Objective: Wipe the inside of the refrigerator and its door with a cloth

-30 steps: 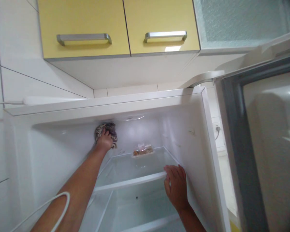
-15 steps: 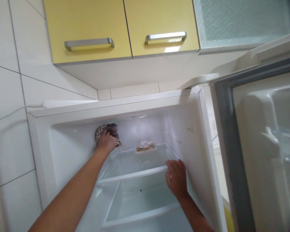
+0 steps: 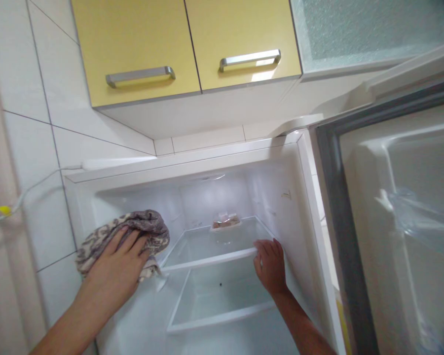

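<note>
My left hand (image 3: 116,268) presses a grey patterned cloth (image 3: 148,229) flat against the left inner wall of the open fridge (image 3: 192,162), near its front edge. The fingers lie spread on the cloth. My right hand (image 3: 270,266) rests on the front right end of the upper glass shelf (image 3: 207,259), fingers curled over its white rim. A small clear food tray (image 3: 225,223) sits at the back of that shelf.
The fridge door (image 3: 392,222) stands open on the right. Yellow cupboards (image 3: 185,44) with metal handles hang above. White tiled wall (image 3: 33,148) with a white cable is on the left. A lower glass shelf (image 3: 222,305) sits beneath.
My left hand has drawn the cloth from the back left corner forward along the left wall to the front edge. The right hand has stayed on the shelf rim.
</note>
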Available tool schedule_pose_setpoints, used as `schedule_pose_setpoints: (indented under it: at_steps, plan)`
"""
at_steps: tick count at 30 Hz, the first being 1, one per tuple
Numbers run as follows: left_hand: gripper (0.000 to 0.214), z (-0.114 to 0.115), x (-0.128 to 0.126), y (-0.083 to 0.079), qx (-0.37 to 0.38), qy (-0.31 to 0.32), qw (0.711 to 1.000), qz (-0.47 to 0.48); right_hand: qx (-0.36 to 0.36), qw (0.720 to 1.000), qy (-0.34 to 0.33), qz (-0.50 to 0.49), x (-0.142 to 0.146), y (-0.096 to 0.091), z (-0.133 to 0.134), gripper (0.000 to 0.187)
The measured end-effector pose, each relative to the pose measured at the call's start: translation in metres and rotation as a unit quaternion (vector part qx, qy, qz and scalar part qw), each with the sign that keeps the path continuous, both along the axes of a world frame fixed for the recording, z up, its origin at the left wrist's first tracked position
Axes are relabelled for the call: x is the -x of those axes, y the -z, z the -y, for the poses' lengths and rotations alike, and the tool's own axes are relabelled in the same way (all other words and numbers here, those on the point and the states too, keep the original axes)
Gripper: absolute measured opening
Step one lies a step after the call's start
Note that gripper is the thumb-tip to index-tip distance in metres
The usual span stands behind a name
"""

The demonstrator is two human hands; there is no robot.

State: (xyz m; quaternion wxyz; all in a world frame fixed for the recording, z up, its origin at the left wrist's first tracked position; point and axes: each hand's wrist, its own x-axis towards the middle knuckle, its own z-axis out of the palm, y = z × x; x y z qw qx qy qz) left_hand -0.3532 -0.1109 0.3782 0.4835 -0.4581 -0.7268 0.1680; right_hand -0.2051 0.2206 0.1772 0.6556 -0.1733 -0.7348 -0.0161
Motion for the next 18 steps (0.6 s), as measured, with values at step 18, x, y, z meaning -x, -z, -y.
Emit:
schedule_pose_setpoints:
  at_steps: [18]
  plan:
    - [0.026, -0.178, 0.156, 0.038, 0.094, -0.052, 0.986, 0.127, -0.008, 1.0, -0.011, 0.004, -0.001, 0.004, -0.004, 0.034]
